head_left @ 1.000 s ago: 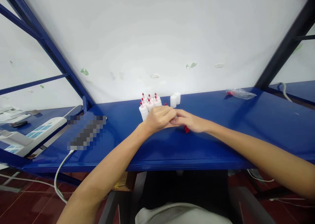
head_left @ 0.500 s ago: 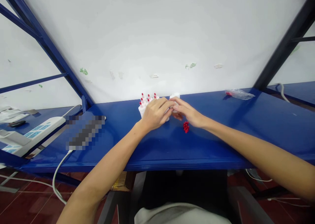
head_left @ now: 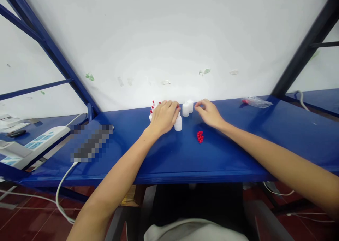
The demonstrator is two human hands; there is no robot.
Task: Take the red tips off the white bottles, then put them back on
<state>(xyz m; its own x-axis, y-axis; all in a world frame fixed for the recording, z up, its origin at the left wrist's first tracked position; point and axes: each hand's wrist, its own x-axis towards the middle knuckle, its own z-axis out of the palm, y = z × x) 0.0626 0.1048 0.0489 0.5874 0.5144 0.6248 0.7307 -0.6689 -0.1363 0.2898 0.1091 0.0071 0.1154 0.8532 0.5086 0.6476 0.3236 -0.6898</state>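
Note:
My left hand (head_left: pixel 165 117) is closed, its fingers curled round the top of a small white bottle (head_left: pixel 178 123) that stands on the blue table. The fingers hide the bottle's tip. Behind and left of this hand is a cluster of white bottles with red tips (head_left: pixel 152 112), largely covered by it. My right hand (head_left: pixel 210 114) has thumb and forefinger curved and slightly apart, with nothing visible between them. It hovers just right of two short white containers (head_left: pixel 185 110), which stand close together. Nearer to me lies a small pile of red caps (head_left: pixel 200 136).
A clear plastic bag (head_left: pixel 256 102) with something red inside lies at the back right of the blue table (head_left: pixel 169 159). On the left are a blurred-out device (head_left: pixel 92 142) with a white cable and a white power strip (head_left: pixel 39 143). Blue frame posts flank the table.
My hands were together over the bottle and are now apart. The right hand has moved right, uncovering the two white containers and the bottle by my left hand.

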